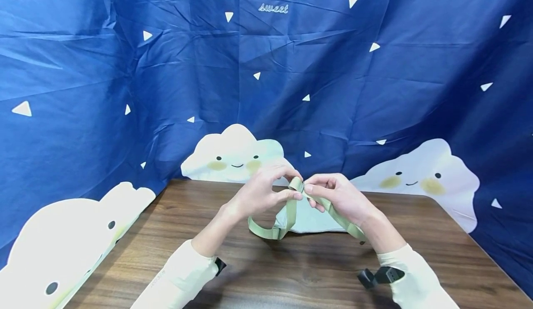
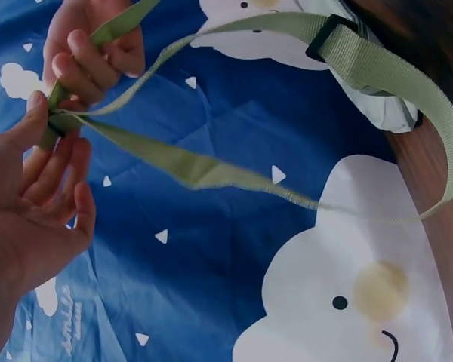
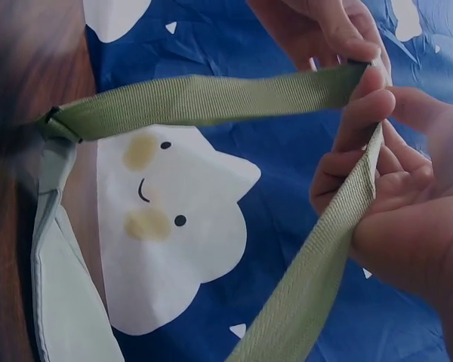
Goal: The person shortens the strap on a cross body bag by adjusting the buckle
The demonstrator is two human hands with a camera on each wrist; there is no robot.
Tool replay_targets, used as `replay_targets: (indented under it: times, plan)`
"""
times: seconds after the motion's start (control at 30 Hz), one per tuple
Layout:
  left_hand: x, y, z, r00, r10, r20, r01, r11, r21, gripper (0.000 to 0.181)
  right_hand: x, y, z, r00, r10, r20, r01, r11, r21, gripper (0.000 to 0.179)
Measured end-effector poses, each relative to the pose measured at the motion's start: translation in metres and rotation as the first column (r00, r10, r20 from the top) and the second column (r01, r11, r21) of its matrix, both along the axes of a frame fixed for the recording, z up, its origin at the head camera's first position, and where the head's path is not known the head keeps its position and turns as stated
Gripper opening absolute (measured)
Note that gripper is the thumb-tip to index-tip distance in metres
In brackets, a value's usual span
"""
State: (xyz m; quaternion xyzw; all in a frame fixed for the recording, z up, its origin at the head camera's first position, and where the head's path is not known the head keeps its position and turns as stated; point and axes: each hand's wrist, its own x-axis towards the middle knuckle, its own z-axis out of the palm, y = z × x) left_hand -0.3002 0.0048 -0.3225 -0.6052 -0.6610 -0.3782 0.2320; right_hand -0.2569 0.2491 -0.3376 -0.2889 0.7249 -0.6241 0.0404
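Observation:
A green webbing strap (image 1: 289,216) rises from a pale fabric piece (image 1: 320,219), possibly a bag, lying on the table. My left hand (image 1: 264,189) pinches the strap between thumb and fingers where it folds over a small dark slider (image 2: 54,130). Close on its right, my right hand (image 1: 342,197) pinches the same strap near that fold. In the left wrist view a loose strap length (image 2: 181,162) hangs from the fold, and a black buckle (image 2: 332,36) sits lower on the strap beside the pale fabric. Fingers partly hide the slider.
The brown wood-grain table (image 1: 266,272) spreads below both arms. Behind it hangs a blue curtain (image 1: 200,77) with white triangles and smiling clouds. A black band with a dark device (image 1: 381,276) is on the right wrist.

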Motion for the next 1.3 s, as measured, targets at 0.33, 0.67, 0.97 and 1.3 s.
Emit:
replay_targets:
  times: [0.33,0.67,0.97,1.3]
  plan:
    - [0.001,-0.009,0.006,0.997,0.071,0.038,-0.073,0.996,0.044,0.027,-0.009,0.022,-0.003,0.989,0.136,0.052,-0.137,0.99,0.029,0.014]
    - [0.0,-0.006,0.004,0.997,0.022,0.072,-0.025,0.999,0.034,0.029,-0.012,0.013,-0.01,0.98,0.197,0.02,-0.195,0.978,-0.076,0.016]
    - [0.002,-0.001,0.003,1.0,-0.014,-0.008,0.014,0.999,0.029,0.027,-0.01,0.01,-0.005,0.986,0.166,0.026,-0.165,0.985,-0.055,0.017]
    - [0.003,-0.005,0.003,0.998,0.003,0.056,-0.005,0.999,0.043,0.027,-0.018,0.029,-0.013,0.965,0.258,0.037,-0.255,0.964,-0.069,0.02]
